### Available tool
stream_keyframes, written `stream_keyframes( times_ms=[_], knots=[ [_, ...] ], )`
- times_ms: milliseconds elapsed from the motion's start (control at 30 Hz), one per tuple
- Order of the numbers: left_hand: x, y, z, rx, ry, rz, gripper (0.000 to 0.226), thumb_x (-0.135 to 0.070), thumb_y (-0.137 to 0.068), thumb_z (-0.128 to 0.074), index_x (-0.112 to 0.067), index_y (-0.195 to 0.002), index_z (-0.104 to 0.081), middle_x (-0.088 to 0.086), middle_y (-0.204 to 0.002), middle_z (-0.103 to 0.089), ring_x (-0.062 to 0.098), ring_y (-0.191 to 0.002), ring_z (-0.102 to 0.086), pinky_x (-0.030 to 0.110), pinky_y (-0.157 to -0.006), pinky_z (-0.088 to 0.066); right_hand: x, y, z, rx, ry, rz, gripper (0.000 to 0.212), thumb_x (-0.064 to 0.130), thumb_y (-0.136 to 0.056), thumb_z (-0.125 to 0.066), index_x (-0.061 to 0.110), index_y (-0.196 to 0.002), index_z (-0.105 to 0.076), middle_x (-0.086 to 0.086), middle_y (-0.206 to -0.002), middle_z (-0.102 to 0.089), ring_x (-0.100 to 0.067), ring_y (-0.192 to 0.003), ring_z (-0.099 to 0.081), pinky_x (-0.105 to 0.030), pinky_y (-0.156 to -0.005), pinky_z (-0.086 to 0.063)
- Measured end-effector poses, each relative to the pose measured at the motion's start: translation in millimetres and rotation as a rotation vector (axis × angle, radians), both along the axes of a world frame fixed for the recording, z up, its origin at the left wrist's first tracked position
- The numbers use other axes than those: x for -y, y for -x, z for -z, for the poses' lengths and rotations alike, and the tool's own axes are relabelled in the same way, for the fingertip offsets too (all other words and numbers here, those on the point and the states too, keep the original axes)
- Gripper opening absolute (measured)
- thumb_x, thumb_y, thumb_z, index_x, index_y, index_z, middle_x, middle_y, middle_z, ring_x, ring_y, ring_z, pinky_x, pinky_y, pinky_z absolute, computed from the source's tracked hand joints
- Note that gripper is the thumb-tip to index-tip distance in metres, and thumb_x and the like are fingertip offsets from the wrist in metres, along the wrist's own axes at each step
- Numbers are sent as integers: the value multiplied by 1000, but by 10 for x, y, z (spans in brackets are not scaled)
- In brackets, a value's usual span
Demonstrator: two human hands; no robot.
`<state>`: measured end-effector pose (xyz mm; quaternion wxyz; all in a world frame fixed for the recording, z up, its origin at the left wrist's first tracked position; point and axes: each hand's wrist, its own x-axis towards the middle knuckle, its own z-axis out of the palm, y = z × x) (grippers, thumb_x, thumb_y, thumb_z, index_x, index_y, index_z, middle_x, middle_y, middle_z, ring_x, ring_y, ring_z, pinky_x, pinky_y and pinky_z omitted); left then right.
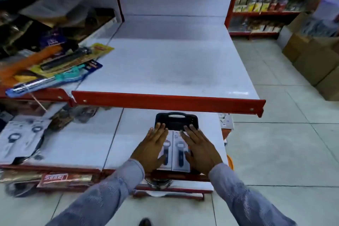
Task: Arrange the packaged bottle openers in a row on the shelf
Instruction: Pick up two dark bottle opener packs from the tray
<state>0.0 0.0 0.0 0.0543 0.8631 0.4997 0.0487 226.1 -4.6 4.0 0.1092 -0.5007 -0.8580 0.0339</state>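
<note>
Packaged bottle openers, white cards with blue-handled openers, lie side by side near the front of the lower white shelf. My left hand rests flat on the left package, fingers spread. My right hand lies flat over the right side of the packages, fingers spread. Both hands partly hide the cards. More packaged openers lie at the shelf's far left.
A black plastic case with a handle sits just behind the packages. Above, a bare white upper shelf with a red front lip overhangs. Assorted packaged tools pile up at upper left. Cardboard boxes stand on the floor at right.
</note>
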Motion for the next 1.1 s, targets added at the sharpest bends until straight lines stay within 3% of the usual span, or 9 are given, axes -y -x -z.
stream_keyframes(
  times_ms=[133,300,433,533,667,767,900,1000,1100],
  knots=[
    [-616,-110,116,-290,370,31,110,-46,-83,-67,-3,-154,6,16,-165,7,32,-153,11,43,-127,1,-554,75,167,323,491,33,115,54,-79,-69,9,-153,7,-15,-163,8,-32,-150,10,-41,-123,0],
    [-846,-191,229,-452,401,103,125,-56,-68,-79,-1,-154,-6,18,-164,-11,37,-153,0,47,-126,1,-824,146,272,488,556,2,134,63,-60,-79,4,-153,-2,-16,-162,-12,-34,-150,-7,-43,-124,-1],
    [-882,-134,226,-377,337,105,120,-52,-64,-83,-3,-151,-18,16,-159,-26,35,-151,-11,44,-125,-1,-814,182,239,403,500,63,135,56,-50,-88,7,-152,-14,-16,-153,-32,-35,-141,-29,-41,-120,-22],
    [-908,-78,161,-240,359,47,106,-40,-62,-88,-9,-146,-31,13,-150,-35,34,-142,-25,44,-124,-20,-782,181,171,287,473,131,120,43,-53,-90,11,-148,-25,-15,-145,-38,-36,-131,-39,-44,-110,-40],
    [-796,17,-29,128,420,-94,83,-13,-66,-86,-15,-139,-47,12,-144,-43,31,-130,-43,35,-109,-41,-664,128,-85,-46,444,232,65,19,-66,-84,19,-125,-58,-9,-131,-55,-30,-117,-56,-38,-97,-50],
    [-475,107,-297,383,423,-179,43,4,-69,-78,-21,-103,-67,2,-105,-65,18,-99,-65,23,-85,-49,-429,129,-406,-221,419,230,33,8,-67,-80,19,-98,-74,-5,-105,-73,-22,-98,-66,-31,-89,-53],
    [79,248,-791,546,307,-178,46,8,-79,-68,-38,-82,-62,-21,-78,-69,-6,-74,-65,11,-68,-48,22,171,-926,-390,289,208,25,4,-76,-76,23,-92,-78,0,-95,-75,-15,-85,-69,-28,-84,-57],
    [347,356,-1329,662,70,-212,36,-1,-83,-72,-36,-92,-67,-24,-92,-71,-5,-85,-67,4,-73,-49,275,148,-1440,-543,122,139,21,8,-80,-76,22,-95,-78,5,-94,-76,-4,-84,-68,-20,-79,-58],
    [419,429,-1970,877,-93,-247,30,-8,-80,-75,-28,-101,-67,-19,-98,-74,-1,-83,-71,8,-76,-53,382,128,-2075,-726,-39,148,25,13,-75,-81,29,-95,-75,27,-85,-70,13,-77,-65,-3,-71,-51]
  ],
)
